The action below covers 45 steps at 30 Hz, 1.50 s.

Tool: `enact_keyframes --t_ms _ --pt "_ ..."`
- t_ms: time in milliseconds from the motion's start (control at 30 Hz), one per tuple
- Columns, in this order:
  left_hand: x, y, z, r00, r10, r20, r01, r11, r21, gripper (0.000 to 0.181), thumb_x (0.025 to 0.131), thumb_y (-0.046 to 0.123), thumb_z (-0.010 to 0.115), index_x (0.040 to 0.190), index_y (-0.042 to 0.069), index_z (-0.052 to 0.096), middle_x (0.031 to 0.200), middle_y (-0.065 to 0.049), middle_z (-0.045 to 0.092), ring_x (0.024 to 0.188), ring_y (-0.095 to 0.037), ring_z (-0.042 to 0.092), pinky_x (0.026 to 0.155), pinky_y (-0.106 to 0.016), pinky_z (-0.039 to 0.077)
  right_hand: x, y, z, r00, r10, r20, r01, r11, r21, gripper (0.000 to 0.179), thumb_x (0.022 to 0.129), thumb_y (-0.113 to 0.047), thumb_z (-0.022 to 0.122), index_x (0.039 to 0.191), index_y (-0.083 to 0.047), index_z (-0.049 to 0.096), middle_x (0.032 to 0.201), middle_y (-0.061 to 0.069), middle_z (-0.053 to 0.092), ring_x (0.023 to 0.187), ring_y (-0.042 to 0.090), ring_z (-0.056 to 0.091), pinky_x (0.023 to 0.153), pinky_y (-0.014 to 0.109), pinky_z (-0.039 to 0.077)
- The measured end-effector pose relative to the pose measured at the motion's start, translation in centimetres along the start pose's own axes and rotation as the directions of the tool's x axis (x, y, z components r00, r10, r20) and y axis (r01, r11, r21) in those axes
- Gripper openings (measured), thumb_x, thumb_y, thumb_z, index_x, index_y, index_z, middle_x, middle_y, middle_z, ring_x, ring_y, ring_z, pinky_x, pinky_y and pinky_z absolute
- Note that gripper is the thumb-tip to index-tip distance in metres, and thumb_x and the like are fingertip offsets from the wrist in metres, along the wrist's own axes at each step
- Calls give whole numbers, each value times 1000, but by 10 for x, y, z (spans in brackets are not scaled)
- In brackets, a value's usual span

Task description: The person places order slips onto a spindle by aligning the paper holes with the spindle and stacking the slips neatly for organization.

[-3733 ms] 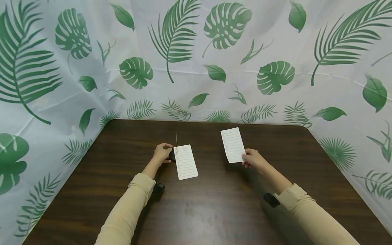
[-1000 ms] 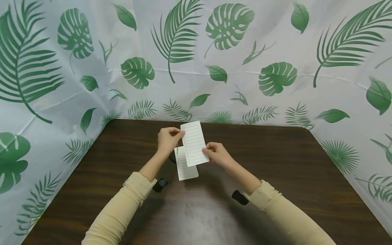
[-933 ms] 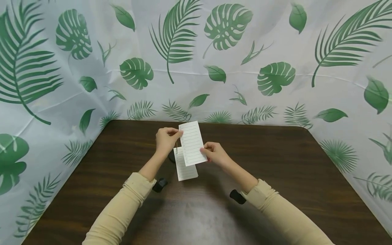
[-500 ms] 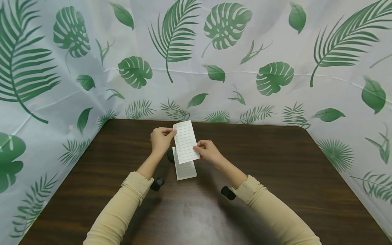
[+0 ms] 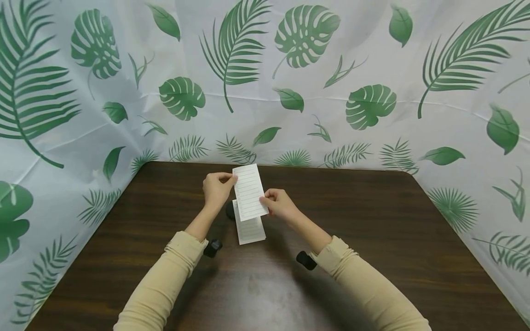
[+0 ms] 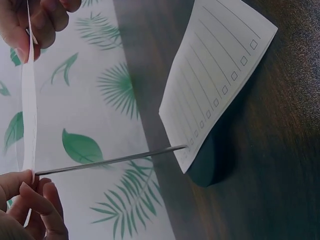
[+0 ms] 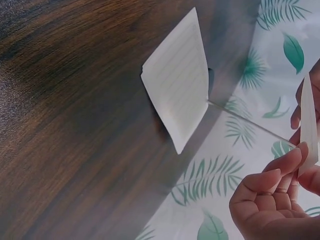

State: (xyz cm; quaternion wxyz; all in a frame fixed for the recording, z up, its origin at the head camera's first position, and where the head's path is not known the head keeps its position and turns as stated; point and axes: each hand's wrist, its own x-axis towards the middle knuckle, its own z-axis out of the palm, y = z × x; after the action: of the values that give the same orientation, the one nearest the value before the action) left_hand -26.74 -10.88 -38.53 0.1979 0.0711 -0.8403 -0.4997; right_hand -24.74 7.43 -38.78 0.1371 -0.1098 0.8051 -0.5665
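A lined checklist slip (image 5: 250, 195) is held above the table between both hands. My left hand (image 5: 216, 189) pinches its upper left edge between thumb and fingertips. Lower down on the opposite edge, my right hand (image 5: 280, 203) grips the slip with its thumb on the printed face. Below it, similar slips (image 5: 250, 233) are skewered on a bill spike (image 6: 110, 161) with a round black base (image 6: 202, 170). In the left wrist view the spike's tip meets the held slip at the left fingertips; whether it pierces the paper I cannot tell.
The dark wood-grain table (image 5: 372, 220) reaches back to a white curtain (image 5: 323, 101) printed with green leaves. Black wrist cameras (image 5: 213, 248) hang beneath the sleeve cuffs.
The right hand has brought the slip leftward over the spike. The left hand has left the base and risen to pinch the slip's edge. Lately both have shifted slightly left.
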Motion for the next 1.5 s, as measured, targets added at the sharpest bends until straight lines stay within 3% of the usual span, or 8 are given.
enact_keyframes --t_ms 167,467,567,767,900,1200,1367,1500 --pt "-1 1 1 1000 -14 8 14 1000 15 18 83 17 69 91 1 75 89 -15 73 73 -26 64 61 -29 50 0 1 -1 1000 4 0 -4 1000 9 16 95 -5 51 90 9 55 56 -3 48 48 12 39 45 18 37" --pt "0 -1 2 998 -45 41 47 998 -45 20 84 16 67 91 -1 74 85 -18 71 38 0 47 41 -13 42 2 3 -1 1000 22 8 -22 1000 13 16 95 -5 51 89 9 55 56 -3 49 49 11 40 46 19 38" --pt "2 -1 1 989 -112 95 123 985 -121 21 85 15 67 93 -3 73 82 -17 70 43 0 49 40 -13 44 3 5 -2 999 32 17 -32 999 9 16 95 -6 51 90 8 55 55 -4 49 48 10 40 46 18 38" --pt "6 -2 -3 951 -207 229 256 944 -210 24 88 17 65 100 -5 70 74 -4 62 57 -4 53 47 -20 52 6 7 -4 997 69 21 -68 998 -12 15 95 -7 52 88 7 56 54 -3 45 47 8 39 45 18 36" --pt "8 -2 -4 948 -204 243 252 951 -182 24 90 16 64 101 -5 69 74 0 57 58 -4 52 48 -20 53 7 6 -3 995 90 35 -89 996 -28 16 95 -8 52 87 5 56 54 -2 45 47 9 39 45 18 36" --pt "9 -3 -1 954 -214 210 249 956 -157 22 89 12 63 100 -5 70 87 -14 65 70 -20 60 44 -12 47 9 9 -3 992 102 75 -98 994 -55 18 97 -10 51 88 4 56 57 -3 48 52 12 45 47 20 40" --pt "9 -11 3 938 -251 238 290 946 -145 23 89 12 63 100 -6 70 91 -17 65 67 -15 58 52 -20 56 8 12 -2 987 124 103 -120 992 -38 18 97 -11 51 89 4 56 62 -3 52 57 11 49 54 23 48" --pt "10 -17 6 936 -256 241 298 942 -157 22 88 11 63 99 -7 70 83 -12 64 62 -12 56 59 -30 60 9 15 -1 987 114 108 -112 993 -32 19 97 -10 50 87 4 56 59 -3 48 53 10 45 50 20 44"
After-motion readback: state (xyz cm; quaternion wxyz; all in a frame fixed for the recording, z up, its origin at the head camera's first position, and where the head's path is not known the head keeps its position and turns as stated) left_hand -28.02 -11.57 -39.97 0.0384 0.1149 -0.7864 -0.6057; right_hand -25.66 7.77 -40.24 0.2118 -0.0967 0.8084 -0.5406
